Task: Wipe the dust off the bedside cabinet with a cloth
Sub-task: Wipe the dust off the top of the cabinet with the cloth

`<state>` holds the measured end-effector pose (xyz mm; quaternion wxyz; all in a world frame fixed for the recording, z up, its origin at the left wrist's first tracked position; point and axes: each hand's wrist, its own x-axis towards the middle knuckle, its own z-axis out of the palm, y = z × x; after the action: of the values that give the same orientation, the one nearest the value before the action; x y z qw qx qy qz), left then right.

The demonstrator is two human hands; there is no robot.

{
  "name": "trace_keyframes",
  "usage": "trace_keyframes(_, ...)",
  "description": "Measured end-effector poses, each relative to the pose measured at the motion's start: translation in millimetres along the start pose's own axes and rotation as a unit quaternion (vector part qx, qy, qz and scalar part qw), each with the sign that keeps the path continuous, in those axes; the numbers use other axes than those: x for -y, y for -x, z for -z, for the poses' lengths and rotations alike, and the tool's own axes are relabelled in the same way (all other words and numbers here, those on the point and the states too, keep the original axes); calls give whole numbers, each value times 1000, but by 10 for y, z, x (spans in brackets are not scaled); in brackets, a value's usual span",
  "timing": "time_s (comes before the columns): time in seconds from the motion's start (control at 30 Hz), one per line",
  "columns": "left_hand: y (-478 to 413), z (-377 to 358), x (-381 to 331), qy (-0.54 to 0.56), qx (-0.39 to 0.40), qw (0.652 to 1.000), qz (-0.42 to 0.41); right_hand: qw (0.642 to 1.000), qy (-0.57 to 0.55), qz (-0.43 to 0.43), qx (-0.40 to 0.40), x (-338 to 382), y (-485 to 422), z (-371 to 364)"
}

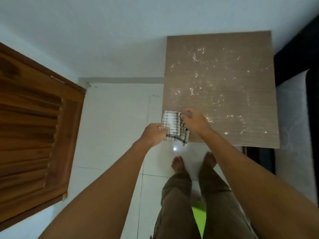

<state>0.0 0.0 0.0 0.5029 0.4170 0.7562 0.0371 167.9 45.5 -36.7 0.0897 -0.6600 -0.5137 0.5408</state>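
Observation:
The bedside cabinet has a brown wood-grain top scattered with pale dust specks. A white cloth with dark checks hangs folded over the cabinet's near left corner, held between both hands. My left hand grips the cloth's left lower edge. My right hand pinches the cloth's right upper edge, over the cabinet top.
A brown louvred wooden door stands open on the left. A bed with a dark frame and pale mattress borders the cabinet's right side. White floor tiles lie below, with my bare feet in front of the cabinet.

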Motion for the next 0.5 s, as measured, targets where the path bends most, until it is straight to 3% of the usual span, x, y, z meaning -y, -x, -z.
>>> trace_keyframes(0.17,-336,-211,158,-14,-66,998,10,994,81,-19,-76,-179,-226,-304)
trace_keyframes(0.27,-471,-283,201,-46,-122,991,-12,992,59,-17,-107,-230,-302,-415)
trace_keyframes(0.37,-531,-346,238,-62,-138,988,-17,993,63,-28,-100,-248,-320,-516)
trace_keyframes(0.5,-550,-376,230,2,-125,992,17,996,28,-33,-72,-238,-320,-538)
